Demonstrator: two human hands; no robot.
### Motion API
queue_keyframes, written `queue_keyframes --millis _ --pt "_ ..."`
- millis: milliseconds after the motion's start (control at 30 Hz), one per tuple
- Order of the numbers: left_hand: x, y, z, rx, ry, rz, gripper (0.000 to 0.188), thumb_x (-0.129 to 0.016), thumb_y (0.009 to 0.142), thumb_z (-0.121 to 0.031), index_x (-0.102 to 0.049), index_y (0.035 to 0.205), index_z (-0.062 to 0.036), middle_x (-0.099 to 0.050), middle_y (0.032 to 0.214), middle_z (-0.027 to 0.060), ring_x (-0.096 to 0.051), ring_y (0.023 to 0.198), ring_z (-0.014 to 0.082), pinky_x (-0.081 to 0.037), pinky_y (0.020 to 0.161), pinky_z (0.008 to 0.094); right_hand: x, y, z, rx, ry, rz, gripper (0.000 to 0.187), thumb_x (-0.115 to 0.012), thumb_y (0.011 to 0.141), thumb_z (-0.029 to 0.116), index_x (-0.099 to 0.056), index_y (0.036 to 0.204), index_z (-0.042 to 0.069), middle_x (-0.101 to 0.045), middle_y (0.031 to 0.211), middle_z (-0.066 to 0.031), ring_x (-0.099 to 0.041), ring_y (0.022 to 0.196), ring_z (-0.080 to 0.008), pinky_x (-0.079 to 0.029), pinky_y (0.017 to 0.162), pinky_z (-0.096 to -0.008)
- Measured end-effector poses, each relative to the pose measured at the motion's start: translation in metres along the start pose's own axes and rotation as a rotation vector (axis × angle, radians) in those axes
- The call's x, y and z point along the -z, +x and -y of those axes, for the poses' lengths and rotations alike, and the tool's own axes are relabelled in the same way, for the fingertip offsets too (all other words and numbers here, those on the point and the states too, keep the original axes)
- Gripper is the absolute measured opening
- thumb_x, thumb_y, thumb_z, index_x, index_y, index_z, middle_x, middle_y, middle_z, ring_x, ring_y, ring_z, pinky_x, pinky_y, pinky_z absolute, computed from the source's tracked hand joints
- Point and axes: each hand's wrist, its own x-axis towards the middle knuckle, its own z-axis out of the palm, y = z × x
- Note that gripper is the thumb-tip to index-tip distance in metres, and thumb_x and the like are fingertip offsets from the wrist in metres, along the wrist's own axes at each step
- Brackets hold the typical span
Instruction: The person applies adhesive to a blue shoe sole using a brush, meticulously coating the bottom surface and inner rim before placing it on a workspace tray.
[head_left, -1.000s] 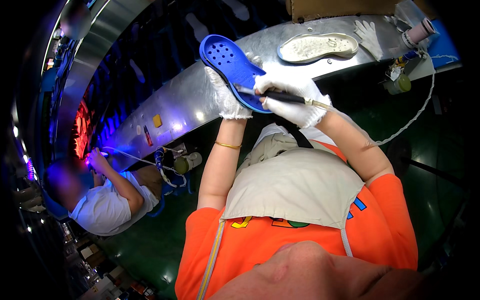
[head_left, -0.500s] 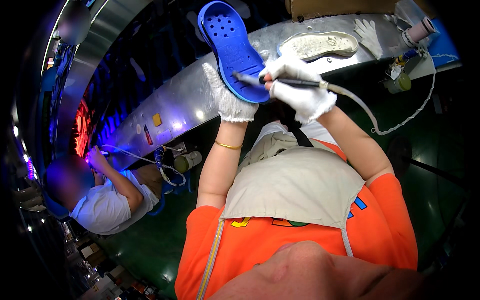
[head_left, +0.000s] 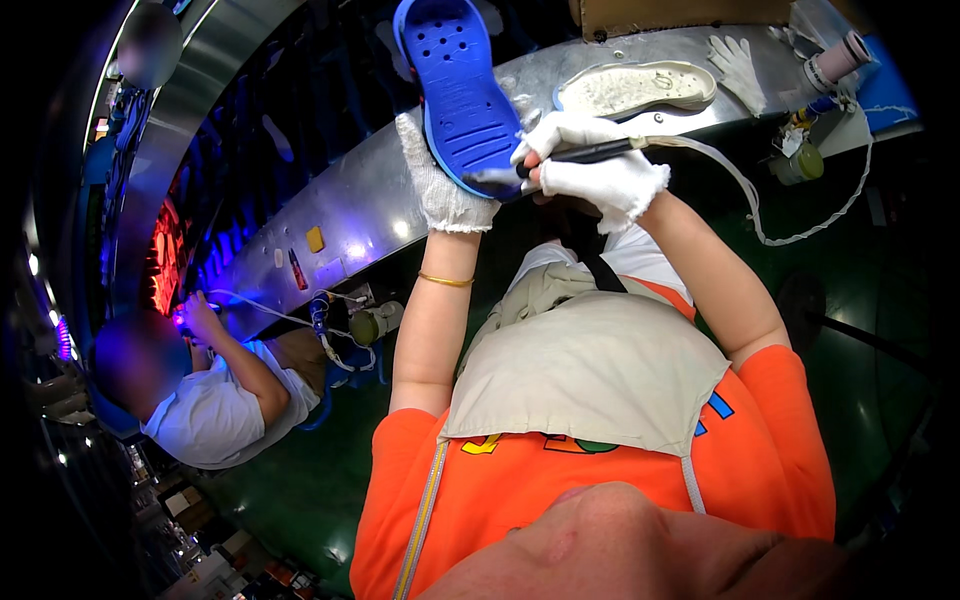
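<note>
A blue shoe sole with round holes at its far end and grooves near its heel is tilted above the metal bench. My left hand, in a white knit glove, grips its heel end from the left side and beneath; the thumb stretches along the edge. In my right hand, also gloved with bare fingertips showing, is a black-handled brush fed by a pale tube. Its blurred bristles touch or hover just over the heel of the sole; I cannot tell which.
On the bench lie a white sole, a spare glove and a yellow block. A cardboard box stands behind. A capped jar hangs at right. Another person works at left, near red light.
The sole and my left hand have shifted slightly left and away from me. The brush has moved down toward the heel end, its handle now angled differently, and the tube has lifted.
</note>
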Motion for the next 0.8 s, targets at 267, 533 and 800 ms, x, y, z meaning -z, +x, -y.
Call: queue_keyframes --millis 267,533,800 --pt "0.002 0.011 -0.006 -0.002 0.24 -0.038 0.071 -0.036 0.087 -0.062 -0.044 0.132 -0.0076 -0.053 0.124 0.0182 -0.055 0.109 0.0342 -0.044 0.096 0.0467 0.006 0.0 -0.009 0.045 -0.008 0.058 0.01 -0.061 0.079 0.001 -0.059 0.089 0.003 -0.058 0.091 -0.007 -0.06 0.078 -0.0138 -0.054 0.069 -0.0297" --pt "-0.013 0.011 -0.012 0.09 0.14 0.095 0.077 -0.034 0.086 -0.064 -0.041 0.133 -0.0042 -0.049 0.126 0.0243 -0.052 0.112 0.0393 -0.041 0.098 0.0511 0.005 -0.009 -0.016 -0.106 0.294 0.078 0.007 -0.063 0.076 0.002 -0.06 0.082 0.001 -0.062 0.087 -0.0082 -0.06 0.078 -0.0138 -0.05 0.076 -0.0284" --pt "-0.013 0.012 -0.023 0.244 0.021 0.176 0.065 -0.038 0.09 -0.055 -0.048 0.127 -0.0026 -0.056 0.121 0.0192 -0.057 0.106 0.0333 -0.046 0.094 0.046 0.004 -0.007 0.008 0.104 0.05 0.039 0.015 -0.063 0.076 0.0 -0.056 0.089 0.003 -0.061 0.096 -0.006 -0.057 0.084 -0.0105 -0.049 0.077 -0.0269"
